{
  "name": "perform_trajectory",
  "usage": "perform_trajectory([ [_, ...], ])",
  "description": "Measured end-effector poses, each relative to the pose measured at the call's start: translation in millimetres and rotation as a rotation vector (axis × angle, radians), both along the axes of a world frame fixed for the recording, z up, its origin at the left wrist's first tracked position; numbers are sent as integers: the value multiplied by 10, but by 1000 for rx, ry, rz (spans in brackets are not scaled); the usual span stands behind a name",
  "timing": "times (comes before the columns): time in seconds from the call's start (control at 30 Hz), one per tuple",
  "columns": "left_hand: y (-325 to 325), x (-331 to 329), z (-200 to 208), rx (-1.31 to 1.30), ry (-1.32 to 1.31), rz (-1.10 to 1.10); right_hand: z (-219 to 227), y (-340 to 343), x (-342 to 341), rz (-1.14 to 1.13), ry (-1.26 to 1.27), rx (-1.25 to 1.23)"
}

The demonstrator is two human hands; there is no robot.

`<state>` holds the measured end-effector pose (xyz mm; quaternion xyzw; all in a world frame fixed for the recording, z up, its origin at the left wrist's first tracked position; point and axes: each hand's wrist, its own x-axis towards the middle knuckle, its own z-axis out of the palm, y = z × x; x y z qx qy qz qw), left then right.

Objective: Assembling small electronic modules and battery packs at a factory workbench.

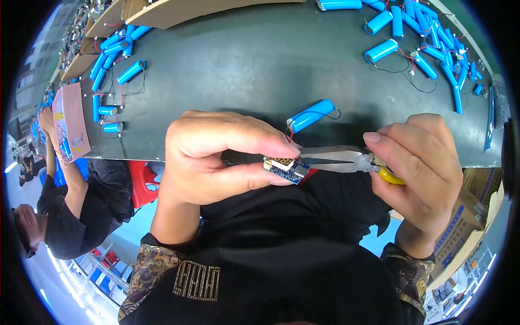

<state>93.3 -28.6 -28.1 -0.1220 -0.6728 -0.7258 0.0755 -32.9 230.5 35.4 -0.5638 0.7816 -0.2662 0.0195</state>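
Note:
My left hand (208, 160) pinches a small blue circuit board (292, 171) between thumb and fingertips. A white block and a metal port sit on the board. My right hand (420, 162) is closed round long-nosed pliers (338, 160) with a yellow handle. Slightly parted, the plier jaws point left, their tips at the board by my left fingertips. Just beyond lies a blue cylindrical battery (312, 115) on the table, its red and black wires running toward the board. Whether the wires are joined to the board is hidden by my fingers.
The dark green table (227, 70) has a heap of wired blue batteries (428, 32) at far right and more batteries (111, 54) at far left. Cardboard boxes (189, 12) line the back. On the left, a co-worker (76, 211) sits beside a pink box (73, 122).

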Motion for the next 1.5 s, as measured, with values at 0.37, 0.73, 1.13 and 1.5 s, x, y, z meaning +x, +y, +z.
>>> perform_trajectory([
  [0.37,10,19,6,-11,6,2,42,-5,22,-22,-4,-3],
  [0.73,16,29,67,430,-258,101,-121,129,34,-181,-266,-73],
  [1.13,-25,-5,194,284,-355,113,-287,386,344,-330,-1659,-869],
  [1.5,37,-68,166,415,-369,8,-203,979,153,-670,-796,-680],
])
